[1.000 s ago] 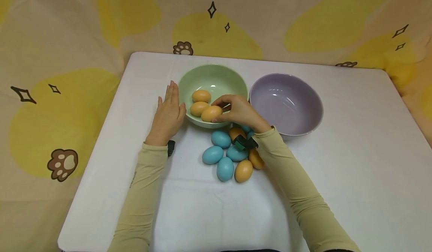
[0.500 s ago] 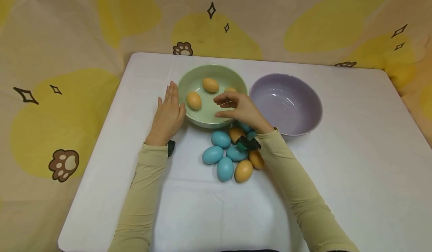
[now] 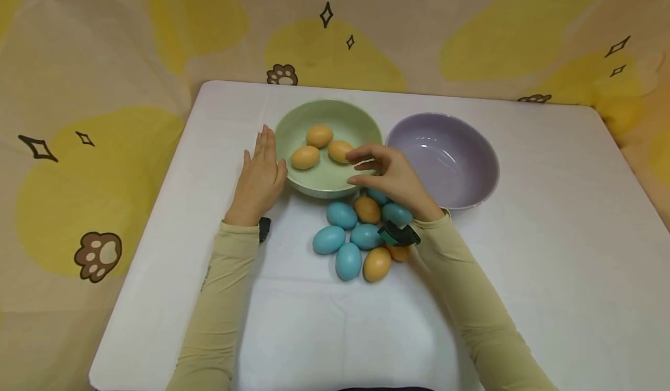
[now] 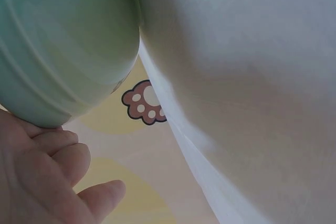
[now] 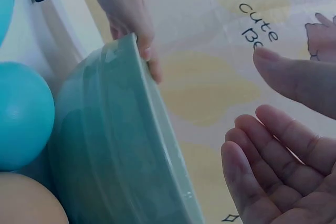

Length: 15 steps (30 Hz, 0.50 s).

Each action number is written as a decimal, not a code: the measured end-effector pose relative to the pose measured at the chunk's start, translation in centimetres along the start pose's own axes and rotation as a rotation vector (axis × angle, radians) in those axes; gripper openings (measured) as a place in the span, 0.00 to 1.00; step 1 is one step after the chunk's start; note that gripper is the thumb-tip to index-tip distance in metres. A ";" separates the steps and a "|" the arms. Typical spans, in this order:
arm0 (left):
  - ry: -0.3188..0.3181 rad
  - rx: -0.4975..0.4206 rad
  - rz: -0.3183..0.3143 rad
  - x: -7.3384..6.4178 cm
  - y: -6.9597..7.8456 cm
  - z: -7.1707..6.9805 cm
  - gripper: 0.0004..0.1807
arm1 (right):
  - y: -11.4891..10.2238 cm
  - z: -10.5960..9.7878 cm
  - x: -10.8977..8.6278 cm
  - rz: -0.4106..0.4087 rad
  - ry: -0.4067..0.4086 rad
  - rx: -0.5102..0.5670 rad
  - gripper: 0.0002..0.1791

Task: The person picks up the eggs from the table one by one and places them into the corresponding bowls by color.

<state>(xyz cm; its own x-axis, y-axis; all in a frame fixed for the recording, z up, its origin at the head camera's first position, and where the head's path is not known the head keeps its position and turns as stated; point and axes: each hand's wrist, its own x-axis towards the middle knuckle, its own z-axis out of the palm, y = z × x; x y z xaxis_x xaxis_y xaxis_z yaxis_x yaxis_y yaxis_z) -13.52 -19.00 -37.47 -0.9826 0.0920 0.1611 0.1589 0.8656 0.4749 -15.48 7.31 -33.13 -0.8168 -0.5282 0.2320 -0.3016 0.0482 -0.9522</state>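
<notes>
In the head view my left hand lies along the left side of the green bowl, fingers straight. Its fingertips touch the bowl's outer wall in the left wrist view. Three orange eggs, among them a left one, a back one and a right one, lie inside that bowl. Over the bowl's right front rim hovers my right hand, thumb and fingers spread apart and holding nothing; the right wrist view also shows this bare palm.
A purple bowl stands right of the green one, nothing in it. In front of the bowls lies a cluster of several blue eggs and orange eggs on the white table. My right forearm partly covers the cluster's right side.
My right hand released an orange egg into the green bowl, then drew back to the right. The three orange eggs rolled about in the bowl. My left hand stayed in place.
</notes>
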 end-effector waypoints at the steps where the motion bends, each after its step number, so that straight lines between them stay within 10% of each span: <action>1: -0.001 -0.001 -0.001 0.0 0.0 0.0 0.34 | -0.1 -0.1 -0.3 -0.003 0.005 -0.002 0.19; 15: 0.008 -0.007 0.009 0.1 -0.4 0.4 0.34 | -0.5 -1.6 -4.8 -0.010 0.073 -0.059 0.20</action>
<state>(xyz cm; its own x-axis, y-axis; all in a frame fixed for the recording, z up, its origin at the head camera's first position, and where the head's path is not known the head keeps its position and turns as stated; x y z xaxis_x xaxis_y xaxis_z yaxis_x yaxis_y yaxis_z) -13.68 -19.19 -38.00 -0.9804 0.0957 0.1721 0.1682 0.8613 0.4794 -12.19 11.14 -33.48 -0.8465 -0.4659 0.2575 -0.3367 0.0937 -0.9370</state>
